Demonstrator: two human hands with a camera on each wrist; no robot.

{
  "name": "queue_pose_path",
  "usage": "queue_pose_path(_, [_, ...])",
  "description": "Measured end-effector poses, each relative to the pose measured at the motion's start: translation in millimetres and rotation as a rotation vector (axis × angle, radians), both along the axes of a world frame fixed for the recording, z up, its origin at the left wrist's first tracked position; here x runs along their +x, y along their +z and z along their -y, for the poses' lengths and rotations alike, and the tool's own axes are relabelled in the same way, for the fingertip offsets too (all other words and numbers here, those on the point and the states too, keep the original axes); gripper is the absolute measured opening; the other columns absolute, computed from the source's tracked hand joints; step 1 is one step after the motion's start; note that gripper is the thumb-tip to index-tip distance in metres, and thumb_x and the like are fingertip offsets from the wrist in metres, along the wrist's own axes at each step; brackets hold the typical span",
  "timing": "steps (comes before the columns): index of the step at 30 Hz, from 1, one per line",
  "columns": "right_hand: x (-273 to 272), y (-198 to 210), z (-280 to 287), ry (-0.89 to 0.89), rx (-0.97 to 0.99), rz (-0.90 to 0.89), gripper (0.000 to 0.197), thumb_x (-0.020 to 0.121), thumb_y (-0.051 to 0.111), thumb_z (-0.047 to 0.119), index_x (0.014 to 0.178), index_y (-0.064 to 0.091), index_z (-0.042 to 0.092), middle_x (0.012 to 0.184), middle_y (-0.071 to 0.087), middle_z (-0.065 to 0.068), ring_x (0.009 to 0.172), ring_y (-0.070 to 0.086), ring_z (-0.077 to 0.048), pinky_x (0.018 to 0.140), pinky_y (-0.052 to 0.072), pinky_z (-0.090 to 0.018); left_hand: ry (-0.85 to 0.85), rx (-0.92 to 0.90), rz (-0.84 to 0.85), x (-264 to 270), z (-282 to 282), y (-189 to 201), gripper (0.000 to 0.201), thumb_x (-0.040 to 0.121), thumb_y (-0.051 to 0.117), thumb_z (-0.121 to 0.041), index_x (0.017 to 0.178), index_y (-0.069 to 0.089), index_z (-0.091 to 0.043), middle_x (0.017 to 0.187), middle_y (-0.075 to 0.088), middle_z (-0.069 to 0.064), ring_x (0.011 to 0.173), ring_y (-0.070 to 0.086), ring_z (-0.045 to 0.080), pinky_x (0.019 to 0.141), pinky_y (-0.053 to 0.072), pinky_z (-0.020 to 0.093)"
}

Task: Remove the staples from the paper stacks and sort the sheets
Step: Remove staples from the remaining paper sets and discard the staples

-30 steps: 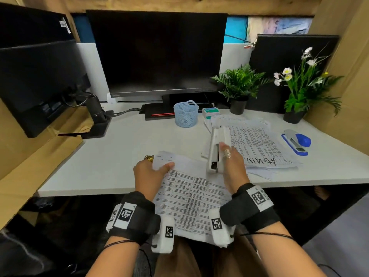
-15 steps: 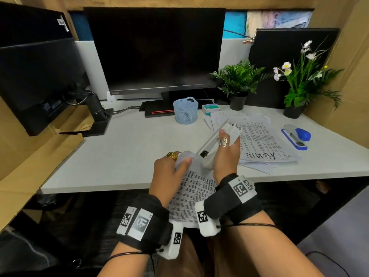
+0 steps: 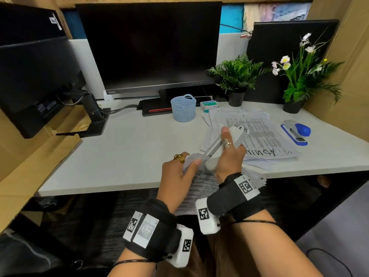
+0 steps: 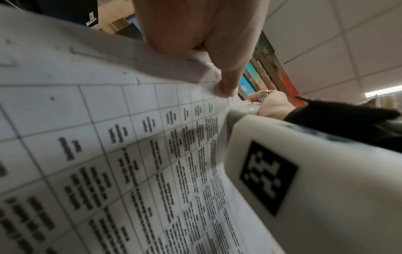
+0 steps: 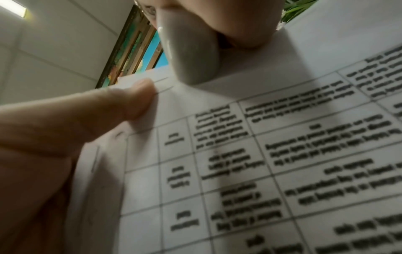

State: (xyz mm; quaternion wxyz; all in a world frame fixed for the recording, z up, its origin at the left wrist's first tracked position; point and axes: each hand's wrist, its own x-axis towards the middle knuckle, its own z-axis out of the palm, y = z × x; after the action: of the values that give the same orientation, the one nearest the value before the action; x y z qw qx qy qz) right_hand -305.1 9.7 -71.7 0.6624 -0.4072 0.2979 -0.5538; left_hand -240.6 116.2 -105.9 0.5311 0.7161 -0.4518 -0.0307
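My left hand pinches the top corner of a stapled stack of printed sheets, held up over the desk's front edge. In the left wrist view my thumb presses on that corner of the stack. My right hand grips a long white staple remover, with its nose pointing down-left at the pinched corner. The right wrist view shows the tool's grey end resting on the sheet beside my left thumb, and a staple along the margin.
A loose pile of printed sheets lies on the white desk to the right. Beyond it lies a blue stapler. A blue mesh basket, a small box, two potted plants and two dark monitors stand at the back.
My left hand slid right along the stack's top edge and lifted that corner. My right hand swung the staple remover from pointing straight ahead until its nose met the corner.
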Motion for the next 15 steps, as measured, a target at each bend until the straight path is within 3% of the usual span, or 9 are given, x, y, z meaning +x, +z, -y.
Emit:
queue_pose_path(6, [-2,5,4,0.087,-0.005,-0.067,0.007,0.089,0.062,0.022,0.083,0.059,0.019,0.081,0.062,0.001,0.078,0.061,-0.014,0.077,0.051,-0.027,0.045,0.037,0.002,-3,3,-4,0.023,0.093,0.055,-0.031,0.077,0.061,-0.016,0.065,0.054,-0.013,0.067,0.056,-0.008,0.057,0.037,0.004])
queue_pose_path(9, [-4,-1,5,0.052,-0.063,-0.122,0.014,0.091,0.059,0.026,0.077,0.059,0.024,0.080,0.062,0.004,0.077,0.060,-0.010,0.075,0.049,-0.026,0.083,0.022,0.001,-1,6,-6,0.029,0.093,0.054,-0.033,0.067,0.055,-0.019,0.060,0.051,-0.011,0.059,0.054,-0.002,0.054,0.035,0.006])
queue_pose_path(12, [-6,-8,4,-0.042,-0.159,-0.211,0.023,0.092,0.058,0.029,0.069,0.057,0.027,0.071,0.058,0.008,0.070,0.057,-0.006,0.070,0.044,-0.027,0.081,0.003,-0.006,-1,10,-9,0.032,0.092,0.051,-0.039,0.084,0.065,-0.011,0.072,0.063,-0.004,0.068,0.060,0.005,0.062,0.043,0.013])
queue_pose_path(15, [-6,-11,5,-0.075,-0.155,-0.207,0.021,0.092,0.058,0.031,0.071,0.058,0.027,0.072,0.059,0.007,0.073,0.058,-0.012,0.074,0.046,-0.031,0.077,-0.014,-0.001,-2,12,-10,0.031,0.093,0.051,-0.038,0.090,0.067,-0.012,0.077,0.066,-0.002,0.073,0.062,0.006,0.067,0.047,0.018])
